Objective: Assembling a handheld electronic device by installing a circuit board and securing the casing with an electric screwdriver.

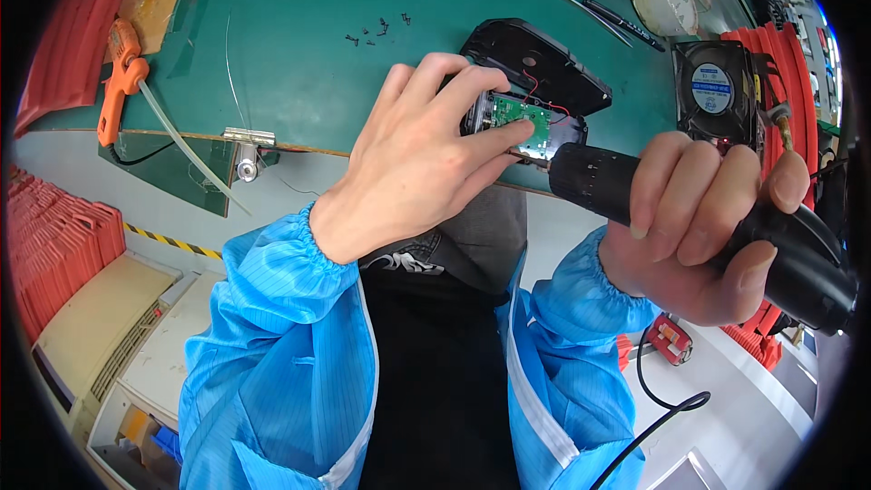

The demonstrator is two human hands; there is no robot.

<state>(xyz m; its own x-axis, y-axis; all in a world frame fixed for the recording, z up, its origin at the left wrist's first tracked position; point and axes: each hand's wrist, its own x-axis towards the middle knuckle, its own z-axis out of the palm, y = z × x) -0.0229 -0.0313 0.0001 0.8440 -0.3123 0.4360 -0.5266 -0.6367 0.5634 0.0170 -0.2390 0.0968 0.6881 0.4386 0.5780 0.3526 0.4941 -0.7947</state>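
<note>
My left hand (413, 150) grips a small black-cased device by its edge, fingers spread over its green circuit board (542, 120). Thin red wires run from that board to an opened black shell half (544, 63) lying just beyond. In my right hand (694, 218) is a black electric screwdriver (588, 174), held almost level and pointing left. Its bit reaches the near edge of the device by my left fingertips; the exact contact point is hard to make out. Several small dark screws (382, 29) lie loose on the green mat (299, 36).
An orange glue gun (122, 77) with a glue stick lies at left. A black fan (712, 86) stands at right, with a pen (626, 25) and a white round container (664, 3) near it. A metal clamp (248, 150) sits on the bench's front edge. A black cable (642, 440) hangs lower right.
</note>
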